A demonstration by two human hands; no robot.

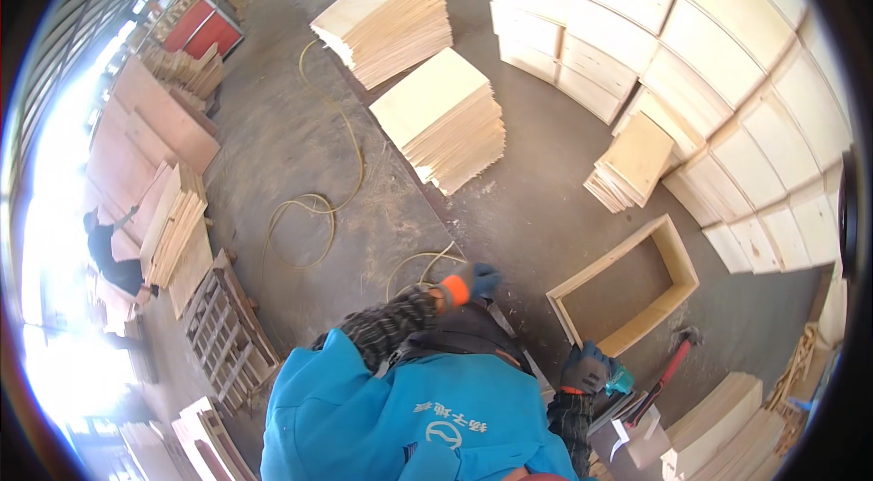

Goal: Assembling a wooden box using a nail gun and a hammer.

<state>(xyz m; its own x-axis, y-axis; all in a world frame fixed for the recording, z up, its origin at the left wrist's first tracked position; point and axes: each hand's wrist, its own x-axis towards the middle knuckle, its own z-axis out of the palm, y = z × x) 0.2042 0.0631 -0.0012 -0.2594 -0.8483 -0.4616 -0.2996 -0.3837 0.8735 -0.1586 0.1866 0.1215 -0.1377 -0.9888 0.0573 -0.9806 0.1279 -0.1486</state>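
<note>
A blue jacket (pixel 409 426) fills the foreground. The gloved right hand (pixel 585 369) grips a teal tool (pixel 620 380) beside the open wooden frame (pixel 626 286) on the floor (pixel 536 217). The gloved left hand (pixel 473 283) is curled; its hold cannot be told. A yellow hose (pixel 314 208) coils beyond, with 2 plywood stacks (pixel 446 122) farther off.

No packages, labels, signs or screens in view.
</note>
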